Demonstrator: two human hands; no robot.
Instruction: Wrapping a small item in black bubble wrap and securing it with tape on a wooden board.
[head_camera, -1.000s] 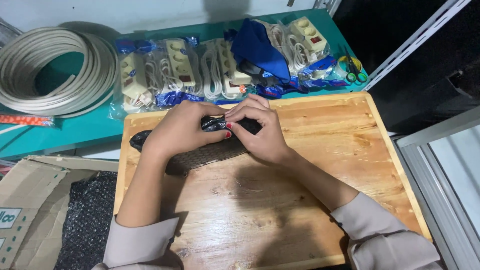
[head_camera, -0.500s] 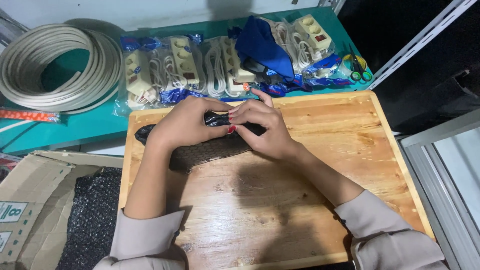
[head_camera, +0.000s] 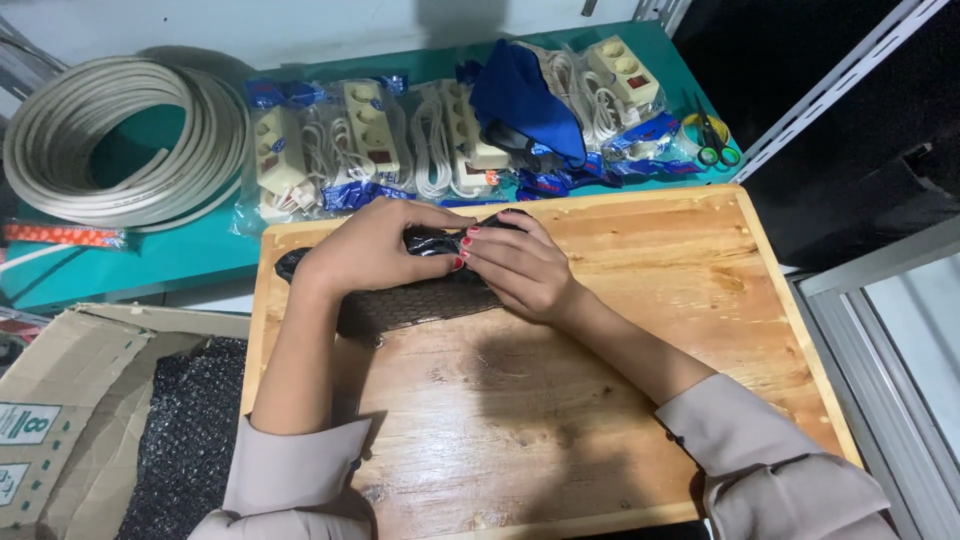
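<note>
Both hands press on a black bubble-wrapped bundle lying across the upper left of the wooden board on the desk. The left hand lies curled over its top, fingers close together. The right hand meets it, fingers bent, pinching the black wrap. Packaged power strips lie just beyond the board.

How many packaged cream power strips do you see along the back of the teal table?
4: far-left power strip, second, third, far-right one behind the blue cloth, which may hide more.
</note>
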